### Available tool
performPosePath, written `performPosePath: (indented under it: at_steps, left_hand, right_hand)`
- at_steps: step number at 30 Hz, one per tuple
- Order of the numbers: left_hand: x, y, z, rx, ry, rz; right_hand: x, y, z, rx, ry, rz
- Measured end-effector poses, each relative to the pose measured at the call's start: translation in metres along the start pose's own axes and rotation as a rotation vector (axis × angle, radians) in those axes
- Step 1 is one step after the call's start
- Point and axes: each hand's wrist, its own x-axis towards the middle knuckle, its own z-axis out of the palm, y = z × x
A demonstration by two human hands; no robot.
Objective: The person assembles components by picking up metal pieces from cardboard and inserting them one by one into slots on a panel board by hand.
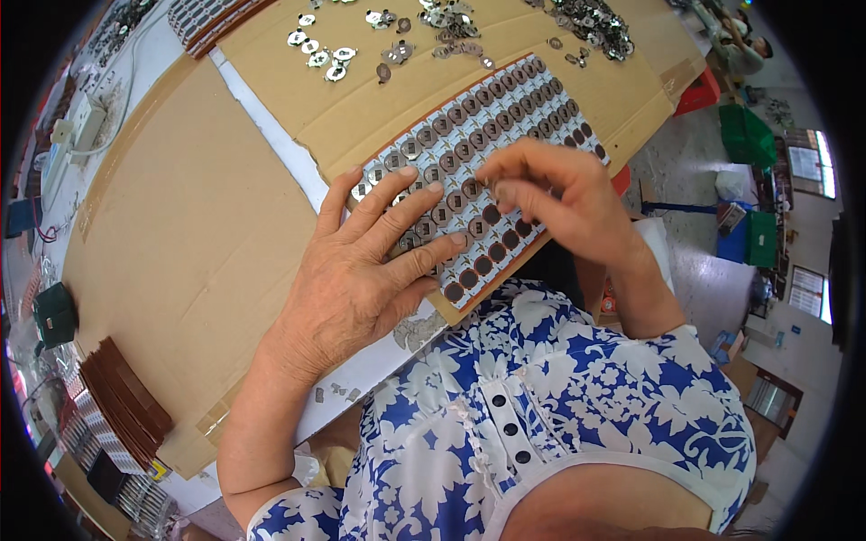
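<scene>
Item: garment point(577, 415), blue and white floral, at 6 o'clock, nearest my view.

Item: bench point(365, 365), pale edge showing, with small grey chips point(336, 389) at 7 o'clock.

Item: left hand point(347, 279), under my remote watch. Fingers spread wide, tips resting over the panel's 8 o'clock end.

Item: right hand point(577, 203), over the panel's middle. Thumb and forefinger of this grip come close together; I cannot tell whether a piece sits between them.

Item: panel point(465, 254), lying on the bench at centre, directly beneath the right grip, long axis running 8 to 2 o'clock. From that grip I place the nearest plain dark circles at 6 o'clock; the right hand is nearer these. Appearance: pale blue, rust-brown edge, close ranks of rounds. Far rows carry metal pieces, shinier toward the 10 o'clock corner; the rounds nearest the garment are matt and plain.

Item: cardboard point(180, 198), tan, at 9 o'clock.

Item: loose silver discs point(318, 59), scattered at 11 o'clock, well apart from the panel.

Item: dense metal heap point(595, 27), at 1 o'clock.

Item: green crate point(747, 135), beyond the bench, 2 o'clock.
</scene>
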Motion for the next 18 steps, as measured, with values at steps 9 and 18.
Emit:
performPosePath:
  at_steps: [9,18]
  left_hand:
    - [0.002,-0.001,0.003,0.009,-0.007,-0.005]
    - [0.001,-0.002,0.003,0.015,-0.012,-0.001]
  right_hand:
    - [-0.024,0.029,0.017,-0.075,0.177,-0.169]
    - [-0.03,0.019,0.024,0.08,0.195,0.164]
